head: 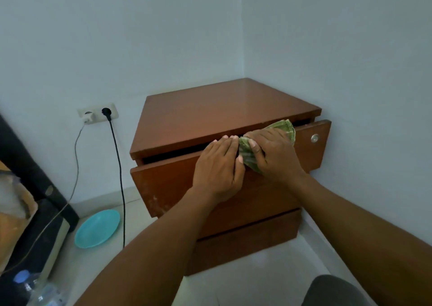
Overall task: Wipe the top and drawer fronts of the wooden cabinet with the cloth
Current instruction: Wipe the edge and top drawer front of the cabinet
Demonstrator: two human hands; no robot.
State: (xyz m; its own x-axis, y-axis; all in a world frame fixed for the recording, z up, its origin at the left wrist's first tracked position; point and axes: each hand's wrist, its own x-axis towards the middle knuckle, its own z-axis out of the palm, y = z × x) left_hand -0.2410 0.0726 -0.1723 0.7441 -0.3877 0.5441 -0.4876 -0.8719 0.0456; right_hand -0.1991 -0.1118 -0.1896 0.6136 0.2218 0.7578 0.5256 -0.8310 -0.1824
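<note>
- My right hand (272, 152) is bunched around the green cloth (245, 152), pressing it onto the upper edge of the top drawer (168, 184). The drawer stands ajar under the cabinet top (224, 113).
- My left hand (218, 165) lies flat on that drawer front, fingers straight, tips at the gap. If my wiping shoves the drawer in, they could get pinched.
- The wadded cloth covers little, so I may leave patches unwiped.
- The lower drawer (247, 240) could get forgotten.

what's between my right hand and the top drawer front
The green cloth, bunched under the right hand and pressed against the top drawer front near its upper edge, seen in the head view.
</note>
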